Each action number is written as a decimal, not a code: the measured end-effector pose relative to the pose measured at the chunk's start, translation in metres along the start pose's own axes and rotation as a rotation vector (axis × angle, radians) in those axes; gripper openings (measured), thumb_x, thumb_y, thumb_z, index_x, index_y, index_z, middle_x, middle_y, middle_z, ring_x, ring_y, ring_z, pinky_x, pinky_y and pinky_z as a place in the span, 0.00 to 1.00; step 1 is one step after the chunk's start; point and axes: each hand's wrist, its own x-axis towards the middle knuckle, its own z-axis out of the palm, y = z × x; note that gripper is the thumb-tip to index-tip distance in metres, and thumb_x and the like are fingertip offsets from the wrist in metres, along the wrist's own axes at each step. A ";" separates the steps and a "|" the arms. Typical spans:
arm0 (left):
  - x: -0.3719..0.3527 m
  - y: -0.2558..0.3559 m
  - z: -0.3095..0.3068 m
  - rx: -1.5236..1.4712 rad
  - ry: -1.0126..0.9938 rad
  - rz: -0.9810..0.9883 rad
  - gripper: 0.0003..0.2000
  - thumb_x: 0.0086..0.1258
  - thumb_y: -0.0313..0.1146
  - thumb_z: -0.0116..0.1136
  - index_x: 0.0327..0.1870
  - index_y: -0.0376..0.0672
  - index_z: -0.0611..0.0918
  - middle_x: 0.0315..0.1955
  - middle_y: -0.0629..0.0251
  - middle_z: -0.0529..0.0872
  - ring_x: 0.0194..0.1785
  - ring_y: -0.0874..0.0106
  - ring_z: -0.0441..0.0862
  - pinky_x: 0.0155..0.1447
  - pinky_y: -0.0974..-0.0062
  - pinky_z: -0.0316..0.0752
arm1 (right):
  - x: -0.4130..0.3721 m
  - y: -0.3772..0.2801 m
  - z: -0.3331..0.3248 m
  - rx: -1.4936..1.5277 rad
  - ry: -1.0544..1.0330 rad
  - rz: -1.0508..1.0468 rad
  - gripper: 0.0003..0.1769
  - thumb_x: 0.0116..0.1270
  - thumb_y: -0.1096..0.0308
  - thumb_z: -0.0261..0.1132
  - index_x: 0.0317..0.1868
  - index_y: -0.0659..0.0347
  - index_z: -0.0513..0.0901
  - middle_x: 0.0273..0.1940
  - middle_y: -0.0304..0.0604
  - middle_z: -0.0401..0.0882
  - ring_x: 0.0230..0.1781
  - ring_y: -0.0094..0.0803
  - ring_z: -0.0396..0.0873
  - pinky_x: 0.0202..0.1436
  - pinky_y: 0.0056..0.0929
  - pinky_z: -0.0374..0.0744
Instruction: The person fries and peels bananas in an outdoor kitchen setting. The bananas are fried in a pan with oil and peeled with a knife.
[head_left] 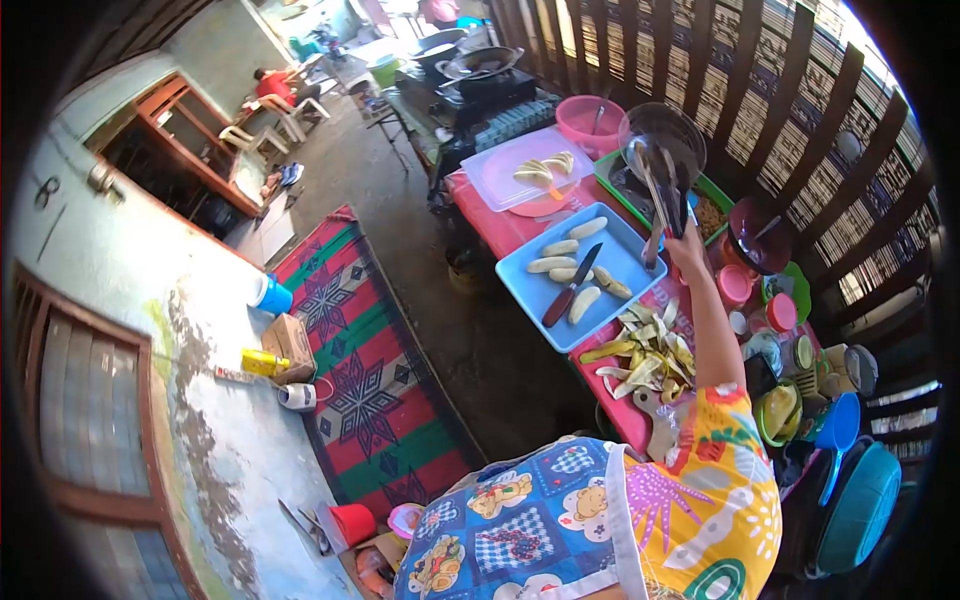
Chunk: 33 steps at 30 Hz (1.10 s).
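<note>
My right hand (686,250) reaches out over the far side of the table, its fingers closed round the handles of long kitchen utensils. Among these are metal tongs (655,190), and a round mesh strainer (685,125) stands out beyond the fingers. Just left of the hand, a blue tray (625,235) holds several peeled bananas (584,304) and a knife (573,284) with a dark blade. Nearer to me, banana peels (645,355) lie heaped on the red tablecloth (622,412). My left hand is out of view.
Sliced banana (545,170) lies on a pinkish board (490,160) beside a pink bowl (590,118). A green tray (625,195) lies under the utensils. Bowls and cups crowd the right, including a blue dipper (838,425). Behind are a stove (490,90) and a seated person (275,85).
</note>
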 end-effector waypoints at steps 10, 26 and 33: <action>0.136 -0.007 -0.067 0.390 -0.248 -0.142 0.24 0.65 0.48 0.48 0.56 0.40 0.71 0.55 0.50 0.70 0.61 0.65 0.66 0.62 0.72 0.60 | 0.082 0.017 0.048 -0.524 0.141 0.529 0.41 0.53 0.67 0.60 0.65 0.62 0.49 0.59 0.58 0.60 0.60 0.55 0.61 0.59 0.50 0.64; 0.297 -0.002 -0.174 1.100 -0.635 -0.168 0.21 0.63 0.46 0.52 0.51 0.41 0.77 0.49 0.49 0.77 0.55 0.64 0.74 0.58 0.71 0.66 | -0.036 -0.020 0.021 -0.096 0.375 0.181 0.19 0.58 0.59 0.63 0.45 0.62 0.78 0.33 0.47 0.79 0.35 0.33 0.77 0.41 0.28 0.74; 0.298 0.086 -0.161 0.793 0.156 0.417 0.11 0.58 0.37 0.56 0.39 0.42 0.80 0.35 0.56 0.81 0.43 0.58 0.77 0.50 0.63 0.68 | -0.160 -0.091 0.118 0.005 0.019 0.453 0.10 0.58 0.64 0.61 0.36 0.61 0.74 0.25 0.41 0.76 0.22 0.29 0.76 0.24 0.28 0.73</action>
